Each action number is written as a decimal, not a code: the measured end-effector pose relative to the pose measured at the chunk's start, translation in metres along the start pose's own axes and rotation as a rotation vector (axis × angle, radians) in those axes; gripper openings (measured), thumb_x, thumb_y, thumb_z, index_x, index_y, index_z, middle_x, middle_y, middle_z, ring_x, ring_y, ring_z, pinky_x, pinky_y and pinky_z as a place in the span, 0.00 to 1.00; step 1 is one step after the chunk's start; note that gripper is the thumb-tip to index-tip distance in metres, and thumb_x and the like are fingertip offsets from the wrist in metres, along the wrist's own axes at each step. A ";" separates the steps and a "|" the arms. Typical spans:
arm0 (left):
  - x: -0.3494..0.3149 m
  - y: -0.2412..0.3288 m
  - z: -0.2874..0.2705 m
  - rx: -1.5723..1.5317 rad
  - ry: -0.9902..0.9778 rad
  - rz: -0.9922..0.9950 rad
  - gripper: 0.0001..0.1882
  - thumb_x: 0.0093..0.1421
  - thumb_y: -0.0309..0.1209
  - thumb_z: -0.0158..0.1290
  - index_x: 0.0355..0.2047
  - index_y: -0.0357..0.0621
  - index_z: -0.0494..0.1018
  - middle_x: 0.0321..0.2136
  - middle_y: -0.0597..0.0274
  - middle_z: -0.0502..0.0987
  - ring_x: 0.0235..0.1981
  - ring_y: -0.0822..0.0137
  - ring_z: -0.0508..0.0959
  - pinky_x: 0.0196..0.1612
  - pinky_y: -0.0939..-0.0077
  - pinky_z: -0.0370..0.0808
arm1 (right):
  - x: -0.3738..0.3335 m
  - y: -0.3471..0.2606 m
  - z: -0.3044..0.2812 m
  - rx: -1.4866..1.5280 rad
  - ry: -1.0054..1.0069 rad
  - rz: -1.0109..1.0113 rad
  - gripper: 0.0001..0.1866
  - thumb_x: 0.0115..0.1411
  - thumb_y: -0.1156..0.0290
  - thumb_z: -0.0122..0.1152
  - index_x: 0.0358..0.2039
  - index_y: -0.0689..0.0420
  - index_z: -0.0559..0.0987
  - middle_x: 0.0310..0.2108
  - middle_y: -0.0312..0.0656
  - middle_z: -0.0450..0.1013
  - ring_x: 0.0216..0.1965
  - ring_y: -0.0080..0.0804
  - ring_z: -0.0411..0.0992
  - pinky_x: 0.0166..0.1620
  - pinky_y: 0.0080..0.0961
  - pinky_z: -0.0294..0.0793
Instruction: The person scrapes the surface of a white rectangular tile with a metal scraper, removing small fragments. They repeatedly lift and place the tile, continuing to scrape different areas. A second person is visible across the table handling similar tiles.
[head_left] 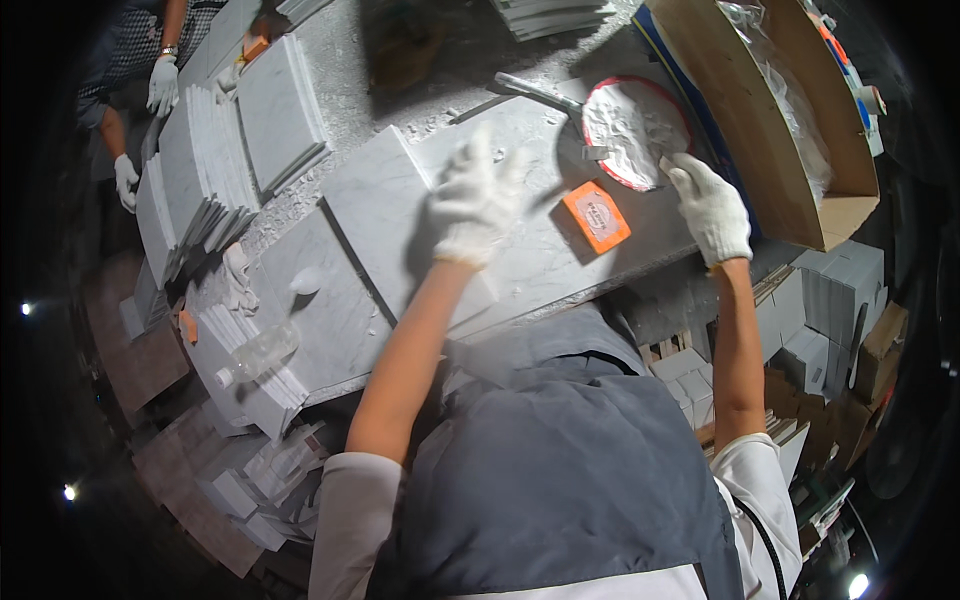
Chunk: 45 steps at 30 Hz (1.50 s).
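1. Left hand (478,200), in a white knit glove and blurred, was spread above the pale veined slabs (375,205) on the table (345,70); I cannot tell whether it touched them. Right hand (712,210), gloved alike, had its curled fingers at the four-to-five o'clock edge of a round, red-rimmed bowl (632,130); whether they pinched the rim or only rested there, I cannot tell.
2. At nine to ten o'clock from the left hand, well apart, were a co-worker's two gloved hands (163,85), just beside stacked tiles (285,115).
3. At eight o'clock from the left hand, a crumpled white cloth (235,282) lay near a clear bottle (262,355) on its side.
4. At ten o'clock from the bowl, a tool with a long handle (540,92) lay slanting toward its rim.
5. At seven o'clock from the bowl, near it, an orange block (597,217) with a pale label lay on the table, between the two hands.
6. White, lumpy material filled the bowl.
7. At one to two o'clock from the right hand stood an open cardboard box (845,205) with clear plastic inside; at four o'clock, lower down, were white cartons (840,290).
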<state>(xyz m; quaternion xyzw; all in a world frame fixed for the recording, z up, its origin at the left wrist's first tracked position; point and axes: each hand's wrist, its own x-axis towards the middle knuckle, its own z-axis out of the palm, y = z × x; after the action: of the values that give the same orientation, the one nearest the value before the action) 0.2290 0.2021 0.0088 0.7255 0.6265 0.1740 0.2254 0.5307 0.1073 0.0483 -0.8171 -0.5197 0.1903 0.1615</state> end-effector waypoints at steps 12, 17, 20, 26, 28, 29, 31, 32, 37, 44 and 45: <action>-0.124 -0.045 -0.043 0.165 -0.338 0.693 0.22 0.65 0.46 0.51 0.51 0.45 0.78 0.53 0.54 0.77 0.61 0.55 0.71 0.65 0.48 0.64 | -0.075 -0.095 0.016 0.167 -0.307 -0.460 0.21 0.72 0.70 0.57 0.64 0.58 0.74 0.43 0.41 0.81 0.40 0.26 0.79 0.42 0.22 0.79; -0.167 -0.103 -0.075 -0.132 0.289 0.169 0.14 0.64 0.37 0.56 0.47 0.46 0.79 0.43 0.54 0.80 0.45 0.54 0.79 0.49 0.62 0.76 | -0.117 -0.126 0.088 0.208 -0.566 -0.306 0.24 0.67 0.59 0.61 0.60 0.54 0.75 0.47 0.49 0.78 0.46 0.48 0.79 0.48 0.38 0.79; -0.189 -0.132 -0.094 -0.067 0.137 -0.400 0.20 0.66 0.42 0.56 0.54 0.47 0.77 0.46 0.54 0.80 0.47 0.54 0.80 0.51 0.58 0.76 | -0.134 -0.139 0.112 0.114 -0.525 -0.318 0.25 0.67 0.54 0.60 0.59 0.52 0.75 0.46 0.48 0.77 0.45 0.51 0.78 0.46 0.43 0.78; -0.202 -0.134 -0.096 -0.349 -0.100 -0.630 0.33 0.64 0.47 0.54 0.66 0.45 0.66 0.58 0.51 0.74 0.58 0.56 0.74 0.63 0.61 0.67 | -0.148 -0.160 0.131 0.068 -0.499 -0.320 0.18 0.69 0.55 0.55 0.52 0.52 0.73 0.42 0.51 0.75 0.42 0.57 0.76 0.44 0.51 0.75; -0.199 -0.133 -0.097 -0.414 -0.154 -0.682 0.37 0.64 0.49 0.53 0.69 0.43 0.62 0.62 0.47 0.71 0.62 0.53 0.71 0.66 0.61 0.64 | -0.153 -0.165 0.132 0.017 -0.468 -0.315 0.17 0.69 0.56 0.56 0.51 0.53 0.73 0.41 0.53 0.75 0.41 0.56 0.76 0.43 0.50 0.75; -0.197 -0.133 -0.097 -0.421 -0.166 -0.693 0.38 0.64 0.49 0.53 0.69 0.42 0.61 0.63 0.47 0.70 0.63 0.52 0.71 0.66 0.61 0.63 | -0.157 -0.168 0.132 -0.025 -0.466 -0.297 0.17 0.68 0.57 0.57 0.51 0.54 0.73 0.40 0.53 0.75 0.41 0.56 0.76 0.43 0.50 0.76; -0.196 -0.134 -0.098 -0.388 -0.158 -0.689 0.40 0.64 0.51 0.53 0.69 0.40 0.60 0.64 0.45 0.69 0.64 0.50 0.69 0.67 0.60 0.62 | -0.165 -0.175 0.135 -0.072 -0.442 -0.290 0.18 0.68 0.57 0.58 0.51 0.54 0.73 0.40 0.53 0.75 0.41 0.55 0.76 0.42 0.49 0.76; -0.195 -0.134 -0.098 -0.348 -0.136 -0.673 0.40 0.64 0.51 0.53 0.69 0.39 0.60 0.65 0.44 0.68 0.64 0.49 0.69 0.67 0.59 0.62 | -0.171 -0.178 0.137 -0.076 -0.421 -0.301 0.18 0.67 0.58 0.59 0.51 0.55 0.73 0.40 0.53 0.75 0.41 0.55 0.76 0.42 0.49 0.76; -0.185 -0.144 -0.107 -0.347 -0.195 -0.701 0.42 0.63 0.52 0.54 0.68 0.35 0.60 0.64 0.41 0.68 0.63 0.48 0.70 0.65 0.58 0.65 | -0.184 -0.187 0.137 -0.028 -0.427 -0.228 0.22 0.65 0.54 0.61 0.53 0.53 0.75 0.39 0.49 0.75 0.42 0.53 0.75 0.42 0.47 0.75; -0.170 -0.135 -0.118 -0.817 -0.258 -1.047 0.27 0.67 0.53 0.55 0.55 0.44 0.74 0.47 0.59 0.76 0.43 0.66 0.78 0.33 0.64 0.84 | -0.166 -0.182 0.130 0.274 -0.415 -0.193 0.21 0.67 0.56 0.60 0.56 0.51 0.78 0.43 0.50 0.78 0.47 0.48 0.77 0.50 0.41 0.75; -0.172 -0.129 -0.119 -0.822 -0.218 -0.966 0.26 0.67 0.52 0.54 0.56 0.47 0.75 0.47 0.61 0.76 0.44 0.67 0.77 0.32 0.64 0.84 | -0.160 -0.183 0.134 0.410 -0.462 -0.100 0.22 0.67 0.56 0.61 0.57 0.53 0.78 0.44 0.48 0.78 0.47 0.44 0.77 0.51 0.39 0.75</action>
<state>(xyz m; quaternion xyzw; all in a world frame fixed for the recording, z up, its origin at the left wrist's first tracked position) 0.0316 0.0601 0.0428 0.2297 0.7384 0.2040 0.6004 0.2598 0.0451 0.0384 -0.6762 -0.5328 0.4635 0.2099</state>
